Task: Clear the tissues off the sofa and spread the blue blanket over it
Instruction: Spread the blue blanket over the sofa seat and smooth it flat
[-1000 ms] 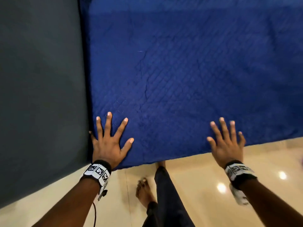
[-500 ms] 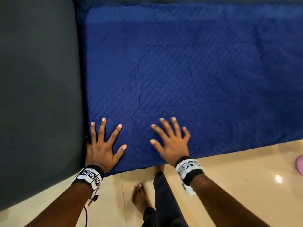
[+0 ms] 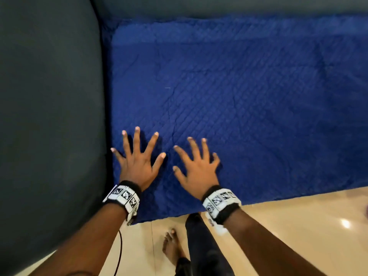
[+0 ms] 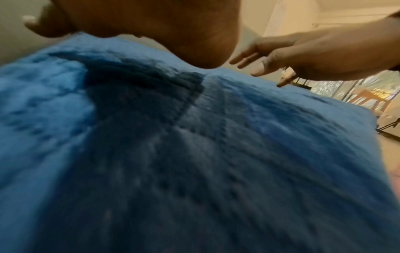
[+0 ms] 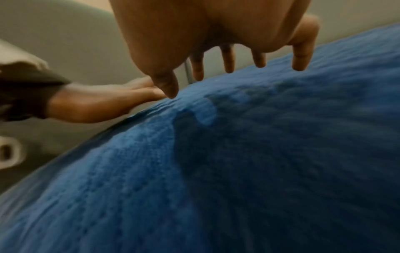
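Observation:
The quilted blue blanket [image 3: 249,100] lies spread flat over the seat of the dark grey sofa [image 3: 49,116], its front edge hanging towards the floor. My left hand [image 3: 139,158] lies on the blanket's near left part, next to the sofa arm, with fingers spread and straight. My right hand [image 3: 196,166] is just beside it, fingers also spread. In the right wrist view the fingertips [image 5: 299,63] touch or hover just over the blanket [image 5: 238,162]. In the left wrist view my left palm [image 4: 173,34] stays just above the blanket [image 4: 173,154]. No tissues are in view.
The sofa's grey arm fills the left side and its backrest [image 3: 219,6] runs along the top. Glossy cream floor tiles [image 3: 298,226] lie in front. My bare foot [image 3: 171,246] and dark trouser leg stand by the sofa's front edge.
My right hand has slid left across the blanket, from far right to just beside my left hand. Both hands have moved further onto the seat. The head view has tilted up, showing the backrest.

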